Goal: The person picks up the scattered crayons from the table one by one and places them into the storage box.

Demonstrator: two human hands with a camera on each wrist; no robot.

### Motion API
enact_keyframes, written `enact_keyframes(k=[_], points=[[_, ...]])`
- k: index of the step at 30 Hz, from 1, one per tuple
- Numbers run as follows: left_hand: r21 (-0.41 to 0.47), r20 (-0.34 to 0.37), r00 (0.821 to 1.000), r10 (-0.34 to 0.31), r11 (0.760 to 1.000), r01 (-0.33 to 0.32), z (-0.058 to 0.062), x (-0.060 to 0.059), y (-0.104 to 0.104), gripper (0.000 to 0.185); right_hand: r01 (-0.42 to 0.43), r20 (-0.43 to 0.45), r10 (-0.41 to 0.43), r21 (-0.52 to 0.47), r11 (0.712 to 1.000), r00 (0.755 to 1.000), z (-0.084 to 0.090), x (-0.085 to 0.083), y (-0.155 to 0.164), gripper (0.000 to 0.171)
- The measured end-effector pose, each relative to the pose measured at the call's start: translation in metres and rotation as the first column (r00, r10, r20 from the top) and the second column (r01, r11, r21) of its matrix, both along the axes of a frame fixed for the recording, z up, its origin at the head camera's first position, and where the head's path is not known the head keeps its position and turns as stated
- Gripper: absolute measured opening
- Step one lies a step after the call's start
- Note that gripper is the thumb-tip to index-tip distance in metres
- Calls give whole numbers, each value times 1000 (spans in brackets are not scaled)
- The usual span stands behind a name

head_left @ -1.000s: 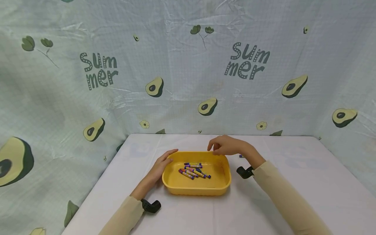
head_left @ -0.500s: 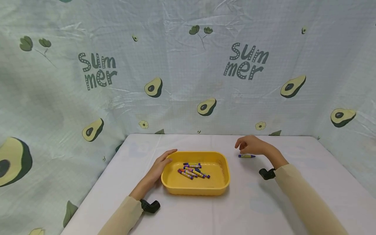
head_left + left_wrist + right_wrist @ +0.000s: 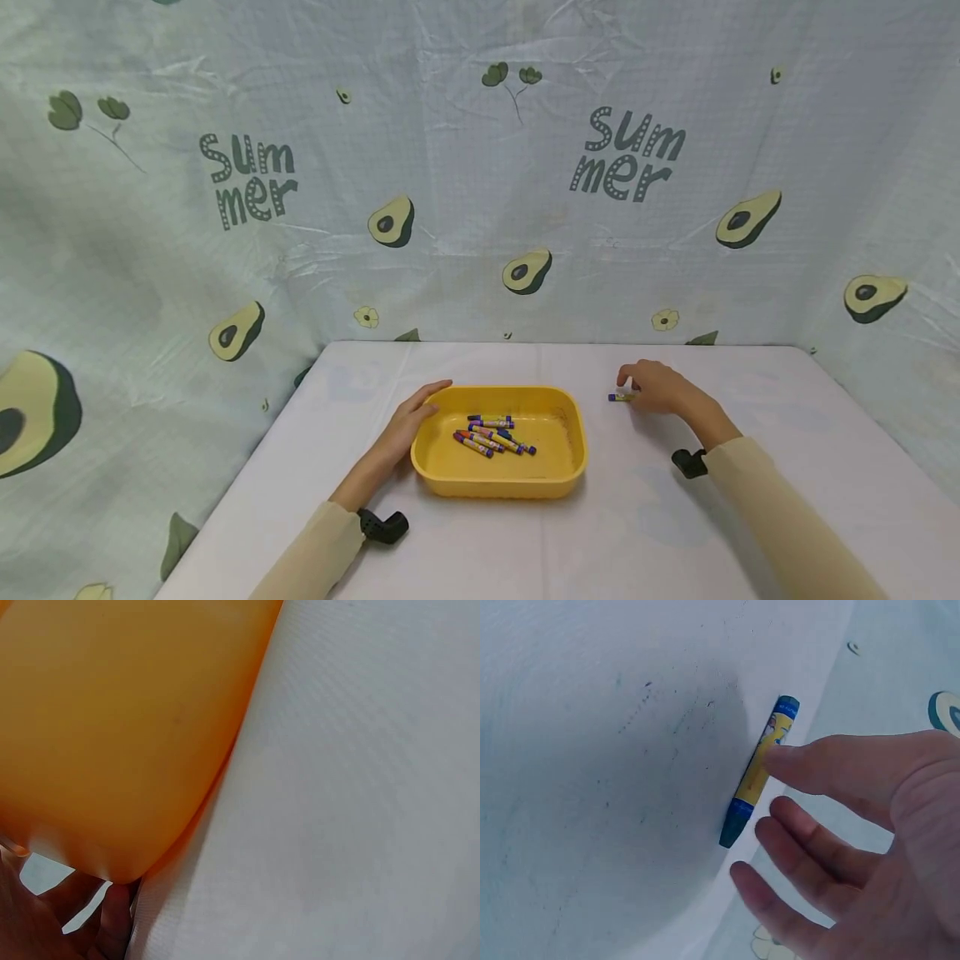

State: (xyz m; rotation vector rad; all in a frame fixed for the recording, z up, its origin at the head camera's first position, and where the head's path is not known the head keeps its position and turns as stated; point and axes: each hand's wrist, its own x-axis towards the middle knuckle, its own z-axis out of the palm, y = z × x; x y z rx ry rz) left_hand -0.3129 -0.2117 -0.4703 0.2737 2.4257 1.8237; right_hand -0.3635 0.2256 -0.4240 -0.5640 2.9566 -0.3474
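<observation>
One crayon, yellow-wrapped with blue ends, is lying flat on the white-covered bench, to the right of the yellow tray and apart from it. The crayon is being touched by the right hand; in the right wrist view the thumb is being pressed against the middle of the crayon, while the other fingers are being held straight and spread beside it, not closed round it. The crayon is not being lifted. The left hand is being rested, fingers relaxed and extended, against the left wall of the tray, nothing being gripped; in the left wrist view only the fingertips are being shown at the tray's corner. Several crayons are lying loose inside the tray, near its middle. A printed avocado backdrop is hanging behind the bench.
</observation>
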Motion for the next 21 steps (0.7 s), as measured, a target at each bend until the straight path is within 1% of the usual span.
enact_keyframes(k=[3,5,7,10,14,21], points=[[-2,-2,1000,5,1000,-5,1,0,0,48,36,-42,-37,-26,999,998,-3,-2,-1,37],[0,6,1000,3,1000,-3,1,1,0,48,34,-53,-36,-32,999,998,-6,-3,-1,41],[-4,7,1000,-3,1000,3,1,1,1,48,28,-50,-29,-36,999,998,-10,-4,-2,41],[-5,6,1000,-5,1000,5,2,0,1,49,-2,-56,0,-37,999,998,-15,-6,-3,34],[4,6,1000,6,1000,-6,3,0,1,47,-12,-85,8,-47,999,996,-16,-6,-5,25],[-18,-2,1000,12,1000,-12,2,0,1,48,12,-84,-14,-27,1000,996,-12,0,-10,21]])
